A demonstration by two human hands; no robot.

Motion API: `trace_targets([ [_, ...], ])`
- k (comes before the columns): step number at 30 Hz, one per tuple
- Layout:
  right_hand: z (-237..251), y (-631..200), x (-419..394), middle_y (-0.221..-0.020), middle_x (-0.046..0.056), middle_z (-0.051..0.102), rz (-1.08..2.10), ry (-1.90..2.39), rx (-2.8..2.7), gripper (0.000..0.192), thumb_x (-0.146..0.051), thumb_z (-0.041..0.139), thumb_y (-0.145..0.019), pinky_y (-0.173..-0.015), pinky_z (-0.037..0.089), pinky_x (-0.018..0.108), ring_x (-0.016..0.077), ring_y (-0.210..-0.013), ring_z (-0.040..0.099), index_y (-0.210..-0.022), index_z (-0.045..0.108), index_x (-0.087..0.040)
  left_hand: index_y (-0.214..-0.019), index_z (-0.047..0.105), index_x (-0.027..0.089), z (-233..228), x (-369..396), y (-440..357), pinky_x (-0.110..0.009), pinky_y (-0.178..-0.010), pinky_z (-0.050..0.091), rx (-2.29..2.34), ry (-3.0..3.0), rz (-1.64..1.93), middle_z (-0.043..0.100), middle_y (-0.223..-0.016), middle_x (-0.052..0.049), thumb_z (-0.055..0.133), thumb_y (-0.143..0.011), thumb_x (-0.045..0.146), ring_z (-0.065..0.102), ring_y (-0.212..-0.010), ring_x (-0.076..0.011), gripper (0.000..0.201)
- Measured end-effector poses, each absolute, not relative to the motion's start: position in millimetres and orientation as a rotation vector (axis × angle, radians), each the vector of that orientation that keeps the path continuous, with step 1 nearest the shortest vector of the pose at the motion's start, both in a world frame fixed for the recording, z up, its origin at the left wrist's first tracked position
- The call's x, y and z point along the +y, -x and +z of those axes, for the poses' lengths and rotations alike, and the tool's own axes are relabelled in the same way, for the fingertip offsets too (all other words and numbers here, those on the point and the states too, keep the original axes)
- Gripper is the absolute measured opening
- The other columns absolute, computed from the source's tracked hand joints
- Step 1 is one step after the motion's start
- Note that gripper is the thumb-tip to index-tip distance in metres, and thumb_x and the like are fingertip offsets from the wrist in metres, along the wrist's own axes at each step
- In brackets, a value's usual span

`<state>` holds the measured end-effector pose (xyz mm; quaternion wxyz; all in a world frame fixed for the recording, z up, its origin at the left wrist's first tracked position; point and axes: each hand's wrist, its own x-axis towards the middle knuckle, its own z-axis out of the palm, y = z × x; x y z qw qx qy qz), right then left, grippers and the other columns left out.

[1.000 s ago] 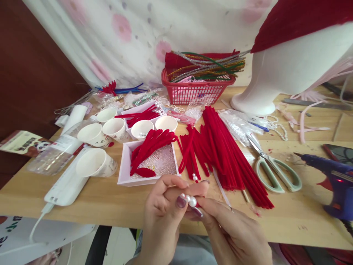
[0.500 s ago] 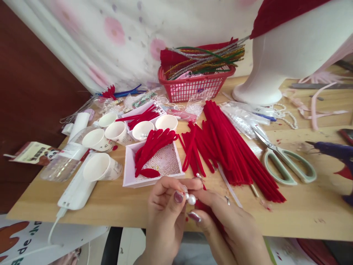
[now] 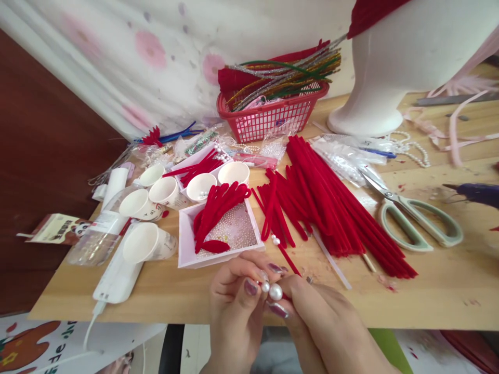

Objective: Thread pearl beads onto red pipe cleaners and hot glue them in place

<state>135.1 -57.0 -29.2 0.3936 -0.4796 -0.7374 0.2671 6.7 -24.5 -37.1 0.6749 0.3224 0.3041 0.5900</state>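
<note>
At bottom centre of frame, we pinch white pearl beads (image 3: 272, 290) between both hands: left hand (image 3: 234, 306) closed on them with thumb and fingers, right hand (image 3: 331, 332) gripping from right side. Just above, white tray (image 3: 187, 249) with small beads. Farther up, red pipe cleaners (image 3: 331, 202), scissors (image 3: 413, 218), red basket (image 3: 273, 114).

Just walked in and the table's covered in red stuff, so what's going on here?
A person works at the near edge of a wooden table. The left hand and right hand meet over two white pearl beads, pinched between the fingers with a bit of red pipe cleaner. Behind lie a pile of red pipe cleaners, a tray of small beads, paper cups and scissors.
</note>
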Motion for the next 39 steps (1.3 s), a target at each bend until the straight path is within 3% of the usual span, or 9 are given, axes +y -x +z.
trace_targets([
  [8,-27,-140,-60,-0.073,-0.002,0.064,0.628,1.22,-1.907,0.027,0.001,0.039,-0.096,-0.054,0.052,0.026,0.0165,-0.058,0.065,-0.097,0.049,-0.024,-0.086,0.084,0.029,-37,-25,-4,-0.018,-0.088,0.06,0.675,-0.767,1.326,0.082,-0.088,0.003,0.08,-0.09,0.036,0.075,-0.087,-0.0111,0.009],
  [11,-30,-139,-60,-0.08,0.001,0.069,0.65,1.197,-1.897,0.023,-0.005,0.04,-0.102,-0.059,0.056,0.027,0.0183,-0.064,0.069,-0.106,0.053,-0.023,-0.095,0.083,0.03,-33,-25,-4,-0.015,-0.077,0.061,0.559,-0.659,1.247,0.085,-0.093,0.004,0.081,-0.088,0.04,0.078,-0.085,-0.0104,0.013],
  [13,-31,-139,-60,-0.081,0.001,0.069,0.689,1.195,-1.908,0.018,-0.011,0.04,-0.106,-0.059,0.056,0.027,0.0185,-0.065,0.07,-0.104,0.052,-0.024,-0.093,0.081,0.029,-32,-24,-6,-0.013,-0.071,0.061,0.497,-0.596,1.222,0.085,-0.091,0.006,0.084,-0.086,0.039,0.078,-0.081,-0.0092,0.012],
  [18,-28,-143,-62,-0.075,-0.001,0.066,0.617,1.217,-1.928,0.022,-0.017,0.036,-0.11,-0.051,0.053,0.025,0.0168,-0.059,0.065,-0.093,0.047,-0.026,-0.084,0.08,0.025,-33,-21,-11,-0.013,-0.078,0.06,0.44,-0.581,1.238,0.085,-0.089,0.006,0.083,-0.087,0.031,0.078,-0.082,-0.0069,0.008],
  [22,-26,-143,-62,-0.078,0.0,0.07,0.607,1.218,-1.889,0.019,-0.019,0.034,-0.112,-0.06,0.057,0.029,0.0182,-0.063,0.071,-0.107,0.052,-0.024,-0.085,0.081,0.024,-33,-21,-11,-0.008,-0.077,0.058,0.456,-0.614,1.236,0.086,-0.089,0.006,0.082,-0.089,0.032,0.078,-0.085,-0.0052,0.009],
  [28,-30,-144,-62,-0.084,0.003,0.071,0.56,1.207,-1.907,0.021,-0.011,0.04,-0.105,-0.059,0.058,0.031,0.0205,-0.064,0.07,-0.116,0.053,-0.023,-0.085,0.082,0.025,-32,-25,-12,-0.006,-0.065,0.057,0.508,-0.616,1.217,0.086,-0.089,0.006,0.081,-0.089,0.032,0.077,-0.079,-0.0046,0.009],
  [33,-33,-147,-64,-0.073,-0.002,0.062,0.646,1.238,-1.892,0.027,0.0,0.042,-0.094,-0.053,0.051,0.028,0.0176,-0.057,0.063,-0.096,0.048,-0.025,-0.084,0.082,0.025,-32,-27,-15,-0.005,-0.063,0.055,0.534,-0.604,1.233,0.085,-0.086,0.007,0.082,-0.089,0.031,0.077,-0.076,-0.0039,0.008],
  [39,-34,-147,-61,-0.075,-0.002,0.064,0.711,1.202,-1.909,0.025,0.0,0.04,-0.095,-0.055,0.05,0.026,0.0158,-0.06,0.064,-0.094,0.047,-0.024,-0.09,0.082,0.029,-33,-25,-10,-0.006,-0.067,0.056,0.579,-0.649,1.22,0.086,-0.091,0.009,0.077,-0.093,0.033,0.078,-0.086,-0.0054,0.008],
])
